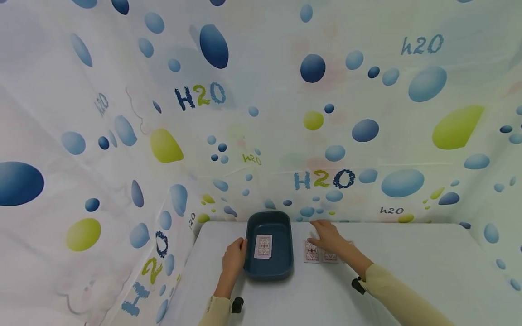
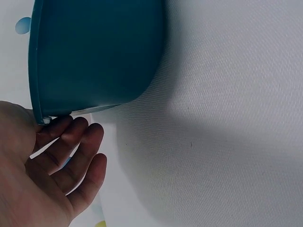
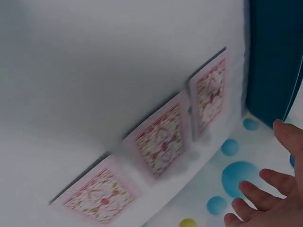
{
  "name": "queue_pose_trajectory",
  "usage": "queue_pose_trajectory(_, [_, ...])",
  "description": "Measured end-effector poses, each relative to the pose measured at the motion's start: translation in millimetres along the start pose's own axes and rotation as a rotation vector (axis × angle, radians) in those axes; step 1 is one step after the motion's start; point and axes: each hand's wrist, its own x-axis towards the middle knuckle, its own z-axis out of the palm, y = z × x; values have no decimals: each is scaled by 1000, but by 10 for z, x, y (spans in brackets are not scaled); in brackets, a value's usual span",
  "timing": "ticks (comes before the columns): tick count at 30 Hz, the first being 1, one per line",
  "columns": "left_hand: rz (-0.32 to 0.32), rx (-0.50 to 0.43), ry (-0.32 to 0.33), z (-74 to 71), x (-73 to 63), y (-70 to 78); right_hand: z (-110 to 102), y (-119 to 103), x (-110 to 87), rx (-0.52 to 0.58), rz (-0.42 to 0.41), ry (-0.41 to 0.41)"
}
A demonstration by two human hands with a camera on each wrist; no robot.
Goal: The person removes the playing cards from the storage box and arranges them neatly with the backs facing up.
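Note:
A dark blue, deep rectangular tray (image 1: 282,253) stands on the white table, with red-patterned playing cards (image 1: 263,246) lying face down in it. My left hand (image 1: 234,259) grips the tray's left side, thumb at the rim and fingers curled against the outer wall. To the right of the tray, my right hand (image 1: 327,237) hovers with spread fingers over a row of three face-down card piles. The left pile (image 3: 209,92), middle pile (image 3: 162,140) and right pile (image 3: 102,194) all show in the right wrist view. From the head, my right arm partly covers the row.
The white-covered table (image 1: 412,267) ends at a back wall hung with a white sheet (image 1: 277,136) printed with blue and green drops. The same sheet hangs along the left side. Dark camera mounts (image 1: 359,286) sit on both wrists.

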Motion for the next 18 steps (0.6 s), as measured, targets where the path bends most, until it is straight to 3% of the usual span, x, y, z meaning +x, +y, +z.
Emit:
queue_pose_trajectory(6, [8, -2, -1, -7, 7, -5, 133, -268, 150, -51, -79, 36])
queue_pose_trajectory(18, [11, -19, -5, 18, 11, -34, 477, -959, 328, -151, -168, -2])
